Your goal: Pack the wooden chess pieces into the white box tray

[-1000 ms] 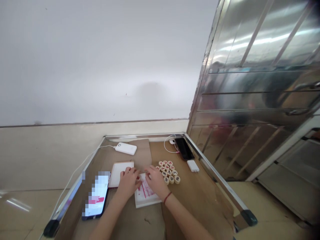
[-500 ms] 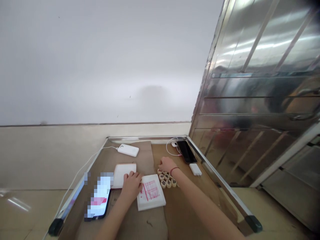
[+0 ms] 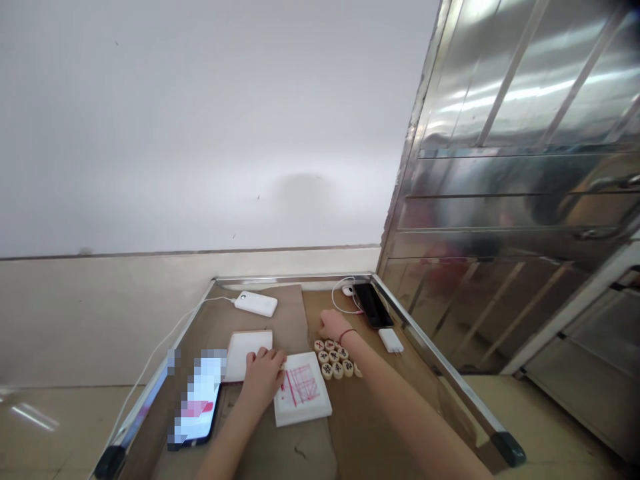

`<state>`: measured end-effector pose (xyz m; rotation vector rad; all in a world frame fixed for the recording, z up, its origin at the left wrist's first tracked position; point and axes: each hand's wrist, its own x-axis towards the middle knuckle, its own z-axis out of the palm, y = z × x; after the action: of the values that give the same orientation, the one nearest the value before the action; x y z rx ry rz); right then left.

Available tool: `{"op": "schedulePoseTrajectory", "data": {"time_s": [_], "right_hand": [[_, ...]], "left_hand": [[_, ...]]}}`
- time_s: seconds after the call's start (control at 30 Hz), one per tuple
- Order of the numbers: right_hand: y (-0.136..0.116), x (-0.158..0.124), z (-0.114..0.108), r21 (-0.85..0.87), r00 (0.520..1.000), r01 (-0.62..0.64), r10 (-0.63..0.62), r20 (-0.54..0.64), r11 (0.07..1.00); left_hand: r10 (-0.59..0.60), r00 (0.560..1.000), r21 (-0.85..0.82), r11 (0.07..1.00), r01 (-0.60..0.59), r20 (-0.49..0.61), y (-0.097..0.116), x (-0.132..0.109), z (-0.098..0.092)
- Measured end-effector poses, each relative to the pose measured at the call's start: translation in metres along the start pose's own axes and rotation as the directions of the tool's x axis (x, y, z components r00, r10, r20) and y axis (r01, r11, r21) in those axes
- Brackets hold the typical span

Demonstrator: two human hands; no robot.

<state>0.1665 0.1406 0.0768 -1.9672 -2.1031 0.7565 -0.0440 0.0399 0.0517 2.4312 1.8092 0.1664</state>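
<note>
Several round wooden pieces with characters (image 3: 338, 369) stand in rows right of a white pad with pink drawn lines (image 3: 303, 393). My right hand (image 3: 333, 325), a red band at its wrist, is closed just beyond the back row; what its fingers hold, if anything, is hidden. Over the gap between a blank white pad (image 3: 245, 350) and the drawn pad is my left hand (image 3: 266, 372). Its fingers are curled, with a small pale piece at the fingertips by the drawn pad's upper left corner.
A lit phone (image 3: 200, 407) lies at the left, a white power bank (image 3: 256, 304) at the back left. A dark phone (image 3: 373, 305), a white cable and a white charger (image 3: 391, 341) lie at the right. A metal rim (image 3: 435, 357) borders the cardboard-covered table.
My right hand has shifted slightly back from the wooden pieces, and more of the back row shows. My left hand stays nearly in place. The view has tilted slightly.
</note>
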Motion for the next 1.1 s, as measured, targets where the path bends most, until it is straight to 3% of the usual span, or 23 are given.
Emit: {"op": "schedulePoseTrajectory", "data": {"time_s": [0.13, 0.23, 0.3, 0.43, 0.57, 0.77, 0.87, 0.97, 1.1], "right_hand": [[-0.01, -0.02, 0.005, 0.237, 0.993, 0.113, -0.104, -0.049, 0.965], [-0.021, -0.041, 0.019, 0.406, 0.98, 0.193, -0.199, -0.028, 0.893], [-0.027, -0.053, 0.031, 0.557, 0.966, 0.228, -0.257, -0.026, 0.799], [-0.026, -0.067, 0.051, 0.854, 0.963, 0.174, -0.265, -0.044, 0.491], [-0.018, -0.07, 0.058, 0.92, 0.979, 0.094, -0.202, -0.016, 0.38], [-0.008, -0.071, 0.051, 0.945, 0.998, 0.061, -0.005, -0.063, 0.323], [-0.006, -0.074, 0.049, 0.941, 0.997, 0.074, -0.028, -0.068, 0.331], [-0.006, -0.075, 0.052, 0.929, 0.995, 0.096, -0.063, -0.079, 0.357], [-0.008, -0.074, 0.06, 0.866, 0.983, 0.183, -0.1, -0.154, 0.465]], "left_hand": [[-0.006, 0.996, -0.092, 0.996, -0.002, -0.089, 0.001, 0.002, 0.003], [0.044, 0.98, -0.27, 0.958, -0.096, -0.192, 0.002, 0.006, 0.01], [0.07, 0.964, -0.386, 0.907, -0.17, -0.258, 0.003, 0.007, 0.014], [0.075, 0.956, -0.533, 0.817, -0.223, -0.284, 0.004, 0.004, 0.015], [0.108, 0.958, -0.549, 0.8, -0.242, -0.265, 0.004, 0.0, 0.013], [0.079, 0.978, -0.377, 0.915, -0.147, -0.191, 0.004, 0.001, 0.01], [0.052, 0.989, -0.188, 0.979, -0.079, -0.141, 0.008, 0.0, 0.009], [0.082, 0.99, -0.065, 0.994, -0.09, -0.115, 0.01, 0.0, 0.01], [0.079, 0.987, 0.01, 0.997, -0.079, -0.137, 0.009, 0.003, 0.014]]}}
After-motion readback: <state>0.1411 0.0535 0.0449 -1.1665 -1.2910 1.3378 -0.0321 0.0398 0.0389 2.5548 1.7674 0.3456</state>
